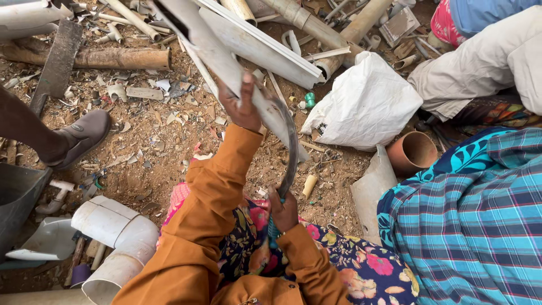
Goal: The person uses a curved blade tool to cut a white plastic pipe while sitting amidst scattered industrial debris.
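My left hand [240, 105] grips a long flat grey plastic strip [217, 53] that runs up and to the left, out over the dirt ground. My right hand [284, 210] sits close to my lap and holds the handle of a curved dark blade [292, 144], a sickle-like tool. The blade arcs up from my right hand and meets the strip just right of my left hand. Both of my arms wear orange sleeves, above a flowered skirt.
Broken white and grey pipes [116, 237] lie at the lower left, with more pipe scrap [316, 28] at the top. A white sack [367, 101] and a terracotta pipe piece [413, 152] lie to the right. A person in checked blue cloth [474, 220] sits at the right. Someone's shoe [79, 135] stands at the left.
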